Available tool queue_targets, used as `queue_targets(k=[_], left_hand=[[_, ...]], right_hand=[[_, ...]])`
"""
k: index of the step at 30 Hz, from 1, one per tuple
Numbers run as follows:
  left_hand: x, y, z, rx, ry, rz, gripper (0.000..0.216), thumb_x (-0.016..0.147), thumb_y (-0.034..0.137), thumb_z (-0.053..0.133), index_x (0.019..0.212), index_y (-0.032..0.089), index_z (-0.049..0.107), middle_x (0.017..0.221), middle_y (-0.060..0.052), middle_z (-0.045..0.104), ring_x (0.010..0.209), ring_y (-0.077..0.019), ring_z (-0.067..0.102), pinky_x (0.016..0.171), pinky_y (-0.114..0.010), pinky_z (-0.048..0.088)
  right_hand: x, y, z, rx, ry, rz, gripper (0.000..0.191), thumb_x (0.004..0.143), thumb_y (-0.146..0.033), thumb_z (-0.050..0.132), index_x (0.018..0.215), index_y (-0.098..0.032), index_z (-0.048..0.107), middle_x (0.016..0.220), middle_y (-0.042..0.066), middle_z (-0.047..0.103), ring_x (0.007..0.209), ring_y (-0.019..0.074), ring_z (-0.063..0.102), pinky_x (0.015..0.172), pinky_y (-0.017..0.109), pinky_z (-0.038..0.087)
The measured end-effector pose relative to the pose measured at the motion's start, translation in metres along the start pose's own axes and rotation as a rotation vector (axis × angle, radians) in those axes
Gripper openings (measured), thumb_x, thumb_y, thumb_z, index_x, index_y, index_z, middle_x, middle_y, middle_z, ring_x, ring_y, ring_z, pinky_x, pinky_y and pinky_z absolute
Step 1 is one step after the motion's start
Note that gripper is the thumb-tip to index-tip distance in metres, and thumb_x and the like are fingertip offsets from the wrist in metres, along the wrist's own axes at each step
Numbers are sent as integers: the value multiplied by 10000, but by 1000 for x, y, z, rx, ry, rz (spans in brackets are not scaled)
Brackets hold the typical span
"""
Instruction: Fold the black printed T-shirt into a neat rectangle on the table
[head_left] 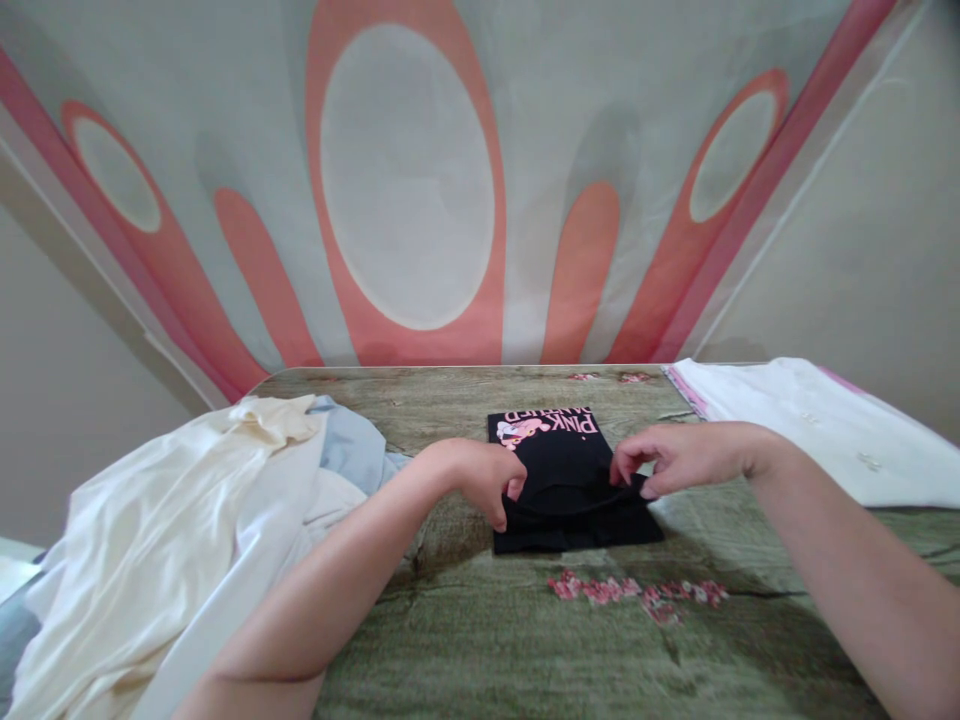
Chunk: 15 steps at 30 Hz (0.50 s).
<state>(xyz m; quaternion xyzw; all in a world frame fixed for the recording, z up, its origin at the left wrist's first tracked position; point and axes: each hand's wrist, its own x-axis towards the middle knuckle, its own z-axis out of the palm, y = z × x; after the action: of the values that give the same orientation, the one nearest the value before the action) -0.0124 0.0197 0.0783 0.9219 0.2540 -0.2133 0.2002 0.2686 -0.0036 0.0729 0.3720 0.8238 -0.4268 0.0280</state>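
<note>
One folded black garment with a Pink Panther print lies a little beyond the middle of the table, well short of its far edge. Its pink lettering and cartoon figure sit on the part nearest that edge, the words upside down from the person's side. A loose black fold runs across the lower part, above a flat strip of the same cloth.

The left hand has its thumb and curled fingers drawn together on the left end of this fold; the right hand pinches the right end between thumb and fingers.

Just nearer the person, pink blossoms pattern the surface. Cream, white and light blue clothes are heaped along the left edge, while white cloth lies toward the far right corner. Beyond the far edge rises a backdrop with coral-bordered pale ovals.
</note>
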Motion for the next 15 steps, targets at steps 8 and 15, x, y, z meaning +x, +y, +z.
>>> queue_targets(k=[8,15], left_hand=[[-2,-11,-3,-57,55,58,198,640,250,639,815,158,637,718,3,612,615,-126,516,520,-203,340],[-13,-36,-18,-377,180,142,161,669,242,606,796,144,599,685,35,562,638,-111,500,553,-194,340]], right_hand=[[3,4,0,303,28,-89,320,746,-313,598,1027,-161,580,1109,82,590,1045,199,530,914,359,398],[9,20,-5,271,221,-84,506,705,-353,635,1179,-207,538,1161,64,579,1077,213,518,941,383,390]])
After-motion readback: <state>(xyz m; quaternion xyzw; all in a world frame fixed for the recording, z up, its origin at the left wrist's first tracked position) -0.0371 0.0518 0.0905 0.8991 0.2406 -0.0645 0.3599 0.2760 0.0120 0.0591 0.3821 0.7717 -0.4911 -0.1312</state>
